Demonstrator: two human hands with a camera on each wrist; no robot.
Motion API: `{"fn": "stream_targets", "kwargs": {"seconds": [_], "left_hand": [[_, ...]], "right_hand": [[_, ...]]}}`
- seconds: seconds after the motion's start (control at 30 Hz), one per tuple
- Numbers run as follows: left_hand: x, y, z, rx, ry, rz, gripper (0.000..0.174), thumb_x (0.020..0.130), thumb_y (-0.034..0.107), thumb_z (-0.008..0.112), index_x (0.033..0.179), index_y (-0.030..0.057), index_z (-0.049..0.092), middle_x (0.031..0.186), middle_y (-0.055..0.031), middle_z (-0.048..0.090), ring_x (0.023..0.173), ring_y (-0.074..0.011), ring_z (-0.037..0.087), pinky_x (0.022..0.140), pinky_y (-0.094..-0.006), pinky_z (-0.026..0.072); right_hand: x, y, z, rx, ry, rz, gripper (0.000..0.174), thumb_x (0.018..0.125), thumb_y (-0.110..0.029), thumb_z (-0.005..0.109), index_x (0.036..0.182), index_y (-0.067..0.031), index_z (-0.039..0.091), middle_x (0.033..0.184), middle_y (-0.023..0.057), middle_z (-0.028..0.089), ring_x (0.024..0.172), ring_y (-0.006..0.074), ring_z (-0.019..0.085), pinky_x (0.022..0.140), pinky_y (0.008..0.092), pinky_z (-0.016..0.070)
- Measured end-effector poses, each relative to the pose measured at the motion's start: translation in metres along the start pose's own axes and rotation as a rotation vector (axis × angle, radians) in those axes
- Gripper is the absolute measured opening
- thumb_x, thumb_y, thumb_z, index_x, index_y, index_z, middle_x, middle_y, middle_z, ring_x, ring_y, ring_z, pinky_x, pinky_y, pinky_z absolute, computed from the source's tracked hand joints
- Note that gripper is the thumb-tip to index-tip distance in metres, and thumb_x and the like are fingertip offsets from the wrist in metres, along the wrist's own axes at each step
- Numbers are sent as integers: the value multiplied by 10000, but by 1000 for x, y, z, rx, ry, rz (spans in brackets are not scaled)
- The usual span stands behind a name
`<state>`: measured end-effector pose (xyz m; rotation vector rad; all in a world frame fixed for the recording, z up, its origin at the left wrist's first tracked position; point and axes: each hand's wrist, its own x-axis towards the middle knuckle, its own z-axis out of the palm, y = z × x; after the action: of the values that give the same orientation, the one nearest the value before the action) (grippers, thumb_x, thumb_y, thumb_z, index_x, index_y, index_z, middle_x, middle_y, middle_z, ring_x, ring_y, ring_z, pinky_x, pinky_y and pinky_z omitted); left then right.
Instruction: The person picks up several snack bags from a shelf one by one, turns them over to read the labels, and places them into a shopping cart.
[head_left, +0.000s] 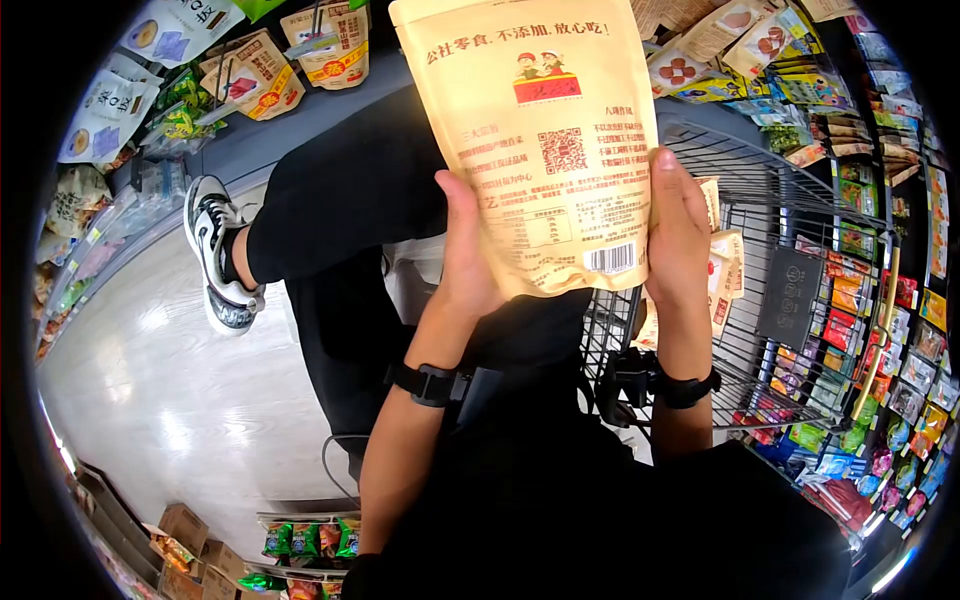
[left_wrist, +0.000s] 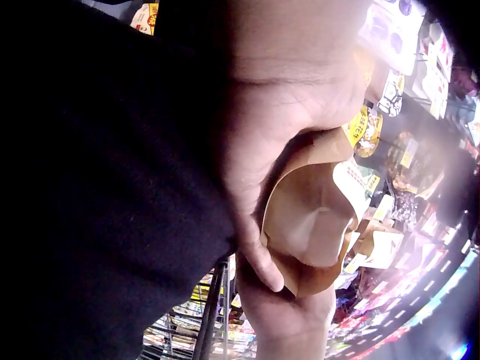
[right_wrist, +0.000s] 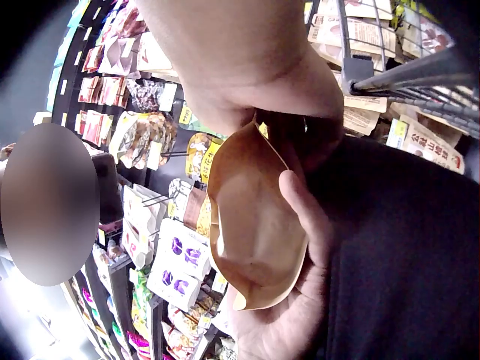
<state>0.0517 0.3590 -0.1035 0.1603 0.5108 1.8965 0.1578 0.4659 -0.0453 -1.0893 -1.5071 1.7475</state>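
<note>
A kraft-paper snack pouch [head_left: 560, 110] stands upright before me, its printed back with a QR code and barcode facing me. My left hand [head_left: 467, 255] grips its lower left edge, thumb on the printed side. On the opposite edge, my right hand [head_left: 680, 230] holds it with the thumb up along the side. From below, the left wrist view shows the pouch's folded bottom [left_wrist: 307, 217] between both hands. The right wrist view also shows this base [right_wrist: 255, 225], with the fingers partly hidden behind the pouch.
A wire shopping cart [head_left: 745, 370] with several paper pouches [head_left: 728, 268] in it stands at my right. Hanging snack bags [head_left: 255, 80] line the shelves ahead. My crossed leg ends in a black-and-white sneaker [head_left: 215, 240] at left. Another person [right_wrist: 49, 202] appears in the right wrist view.
</note>
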Motion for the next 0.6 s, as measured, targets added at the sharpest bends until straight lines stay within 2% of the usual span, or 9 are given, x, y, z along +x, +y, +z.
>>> {"fn": "stream_targets", "kwargs": {"seconds": [0.07, 0.5, 0.6], "left_hand": [[0, 0, 0, -70, -20, -38, 791, 856, 650, 192, 1358, 43, 257, 1325, -154, 405, 1164, -275, 472, 936, -409, 431], [0, 1, 2, -7, -18, -16, 801, 848, 655, 207, 1357, 38, 239, 1331, -143, 388, 1184, -272, 443, 946, -407, 414], [0, 2, 3, 13, -73, -12, 808, 845, 660, 202, 1359, 36, 232, 1332, -146, 386, 1184, -273, 442, 946, -406, 414]], "right_hand": [[0, 0, -4, -3, -52, 3, 330, 966, -259, 382, 1027, 18, 551, 908, 74, 622, 779, 85, 585, 693, 210, 472], [0, 0, -2, 28, -43, -4, 330, 969, -259, 370, 1008, 17, 548, 912, 73, 617, 785, 88, 583, 705, 217, 470], [1, 0, -4, 22, -69, -2, 333, 971, -253, 360, 1014, 20, 546, 918, 76, 617, 786, 89, 584, 708, 219, 470]]}}
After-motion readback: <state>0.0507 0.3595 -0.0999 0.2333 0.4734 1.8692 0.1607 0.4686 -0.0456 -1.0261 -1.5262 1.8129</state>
